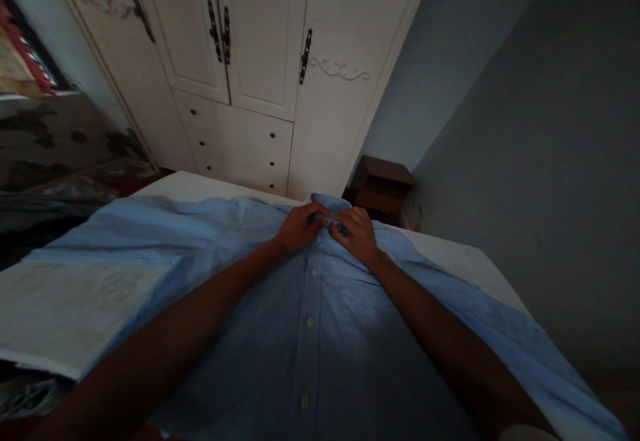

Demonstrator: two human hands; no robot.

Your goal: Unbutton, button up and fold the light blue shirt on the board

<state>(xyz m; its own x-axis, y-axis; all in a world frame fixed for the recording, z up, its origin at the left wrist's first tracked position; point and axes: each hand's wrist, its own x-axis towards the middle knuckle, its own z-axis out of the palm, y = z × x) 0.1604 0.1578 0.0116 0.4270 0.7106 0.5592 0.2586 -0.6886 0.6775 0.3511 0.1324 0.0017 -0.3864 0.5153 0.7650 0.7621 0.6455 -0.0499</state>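
A light blue button-up shirt lies front side up, its sleeves spread out to both sides. Its collar points away from me, and several buttons run down the placket. My left hand pinches the fabric at the collar from the left. Close against it, my right hand grips the collar from the right, fingers curled. Between the fingertips a folded bit of the collar shows; whether a button is held there is hidden. Below my right hand is the chest pocket.
Under the shirt is a white table. A cream wardrobe with dark handles stands beyond it. A brown nightstand sits in the far corner by the grey wall. Dark clutter lies at the left.
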